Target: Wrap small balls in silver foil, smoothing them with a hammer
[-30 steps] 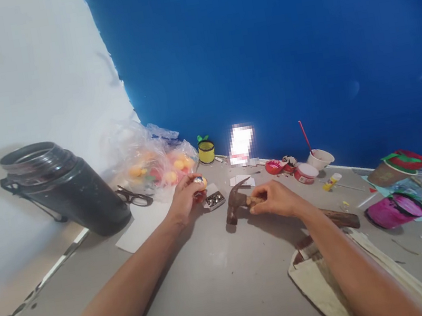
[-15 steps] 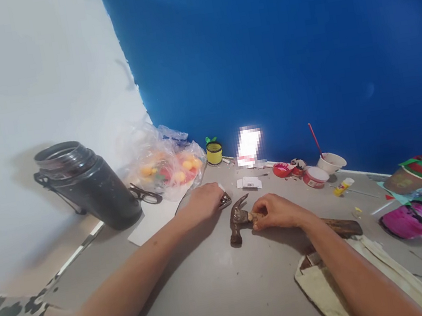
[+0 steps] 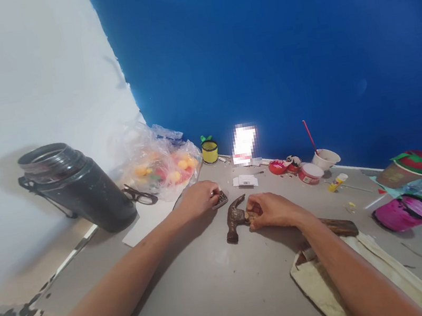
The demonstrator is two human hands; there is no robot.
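A rusty claw hammer (image 3: 235, 218) lies on the grey table (image 3: 214, 280), its head pointing left and its wooden handle (image 3: 337, 226) running right under my forearm. My right hand (image 3: 271, 209) is closed round the handle just behind the head. My left hand (image 3: 199, 199) rests palm down on the table, its fingers curled onto a small box of metal tacks (image 3: 221, 199). What the fingertips pinch is hidden.
A dark jar (image 3: 75, 187) stands at the left, with black glasses (image 3: 139, 195) and a plastic bag of coloured things (image 3: 161, 163) behind. Paint pots (image 3: 309, 173), a cup with a red stick (image 3: 325, 157), a yellow tin (image 3: 209, 151) line the blue wall. A cloth bag (image 3: 336, 288) lies near.
My left hand has come down from holding a small round thing above the tack box to resting on the box. My right hand stays on the hammer handle.
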